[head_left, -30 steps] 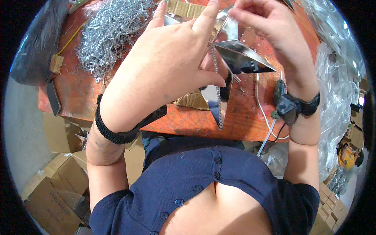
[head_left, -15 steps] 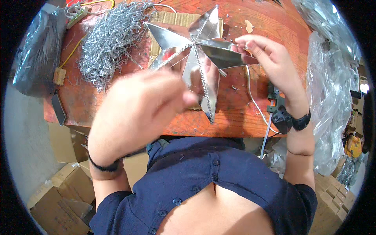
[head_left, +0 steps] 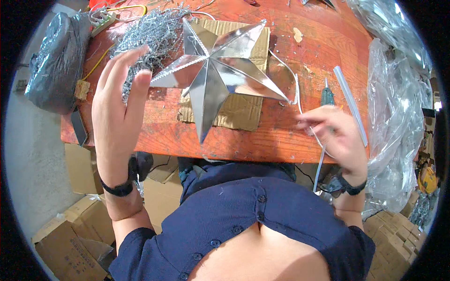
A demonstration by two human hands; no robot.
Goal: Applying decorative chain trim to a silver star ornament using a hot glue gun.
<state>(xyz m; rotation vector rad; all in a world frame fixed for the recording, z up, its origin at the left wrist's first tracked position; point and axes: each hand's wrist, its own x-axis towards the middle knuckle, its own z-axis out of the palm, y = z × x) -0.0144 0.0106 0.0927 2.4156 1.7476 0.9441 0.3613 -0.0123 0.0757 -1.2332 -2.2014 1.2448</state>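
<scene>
A shiny silver five-pointed star [head_left: 241, 70] lies on a flat piece of cardboard [head_left: 243, 112], with beaded silver trim along the ridges of its left and upper-left points. My left hand [head_left: 117, 100] is raised at the star's left point, fingers apart and holding nothing. Behind those fingers is a heap of silver tinsel [head_left: 150, 40]. My right hand [head_left: 335, 133], smeared by motion, is over the rear of a dark green glue gun [head_left: 327, 97]; whether its fingers grip the gun cannot be made out. A translucent glue stick [head_left: 319, 168] shows below that hand.
Clear glue sticks [head_left: 349, 103] lie right of the gun, and a white cord [head_left: 297, 86] runs beside the star's right point. Crumpled clear plastic [head_left: 391, 126] hangs along the table's right side. A dark wrapped bundle [head_left: 56, 63] is at the left edge. Cardboard boxes [head_left: 70, 239] stand below.
The star has turned clockwise and shifted left, and both hands have let it go. My left hand moved left and opened; my right hand came down from the star's right point to the glue gun.
</scene>
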